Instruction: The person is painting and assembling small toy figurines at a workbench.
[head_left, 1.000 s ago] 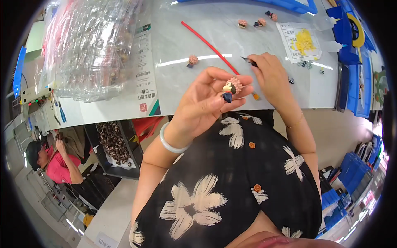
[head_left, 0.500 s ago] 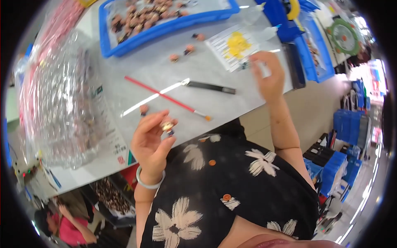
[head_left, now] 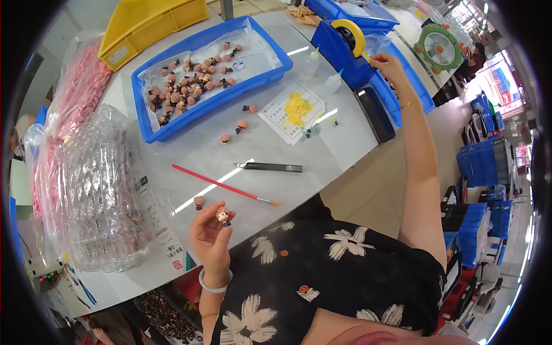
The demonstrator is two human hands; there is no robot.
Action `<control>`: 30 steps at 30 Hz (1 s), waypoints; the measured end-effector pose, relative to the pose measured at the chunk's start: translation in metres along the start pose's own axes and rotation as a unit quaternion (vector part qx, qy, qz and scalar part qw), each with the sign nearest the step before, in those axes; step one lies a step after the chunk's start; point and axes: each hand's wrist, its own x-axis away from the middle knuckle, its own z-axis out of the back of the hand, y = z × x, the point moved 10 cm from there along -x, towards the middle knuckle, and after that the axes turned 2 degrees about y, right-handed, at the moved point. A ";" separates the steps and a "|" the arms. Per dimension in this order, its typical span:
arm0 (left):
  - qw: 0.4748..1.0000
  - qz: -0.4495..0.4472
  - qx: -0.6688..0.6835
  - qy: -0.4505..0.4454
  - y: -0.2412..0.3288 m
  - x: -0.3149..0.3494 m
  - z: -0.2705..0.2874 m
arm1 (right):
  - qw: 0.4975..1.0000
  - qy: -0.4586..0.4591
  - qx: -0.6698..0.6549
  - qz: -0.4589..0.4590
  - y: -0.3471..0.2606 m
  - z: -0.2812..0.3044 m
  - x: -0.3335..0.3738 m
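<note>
My left hand (head_left: 210,244) pinches a small figurine (head_left: 223,217) with pinkish-brown hair and a dark body between thumb and fingers, just off the table's near edge. Far to the right, my right hand (head_left: 392,70) has its fingertips closed at the front of a blue tape dispenser (head_left: 334,50), on the end of the yellow tape (head_left: 357,39). A similar figurine (head_left: 199,201) sits beside my left hand. Nearby lie a red-handled brush (head_left: 215,183) and a craft knife with a black handle (head_left: 270,167).
A blue tray (head_left: 215,98) holds many figurines; several loose ones lie before it. Yellow bits (head_left: 299,109) rest on printed paper (head_left: 275,118), near small dark beads (head_left: 311,132). A black phone-like slab (head_left: 375,115) lies at the right edge. Plastic-wrapped packs (head_left: 106,195) fill the left.
My right hand has moved from beside the printed paper out to the tape dispenser. My left hand still holds the figurine. The view has shifted, showing more of the table's far side.
</note>
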 end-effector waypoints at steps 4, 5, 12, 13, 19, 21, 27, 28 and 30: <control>1.000 0.004 -0.021 0.000 0.002 0.004 -0.006 | 0.998 0.003 0.050 -0.036 0.011 -0.002 0.001; 1.000 0.001 -0.027 0.000 0.002 0.005 -0.007 | 0.995 0.055 0.069 0.037 0.002 0.006 0.005; 0.999 0.014 -0.027 0.012 -0.007 0.009 0.002 | 0.993 0.100 -0.048 -0.040 0.019 0.013 0.020; 0.999 0.012 -0.029 0.009 -0.008 0.009 0.003 | 0.993 0.099 -0.046 -0.041 0.022 0.014 0.020; 1.000 0.017 -0.023 0.008 -0.014 0.006 0.004 | 0.904 -0.008 -0.372 -0.211 0.069 -0.027 0.034; 0.999 0.021 -0.028 0.006 -0.014 0.006 0.004 | 0.894 -0.019 -0.395 -0.211 0.071 -0.033 0.034; 0.999 0.026 -0.032 -0.004 -0.016 0.003 0.004 | 0.985 0.085 -0.096 -0.114 0.064 -0.014 0.020; 0.999 0.024 -0.026 0.000 -0.017 0.004 0.006 | 0.985 0.084 -0.098 -0.116 0.063 -0.016 0.020; 0.999 0.026 -0.024 0.016 -0.021 0.009 0.014 | 0.993 0.069 0.088 -0.048 0.048 -0.019 0.017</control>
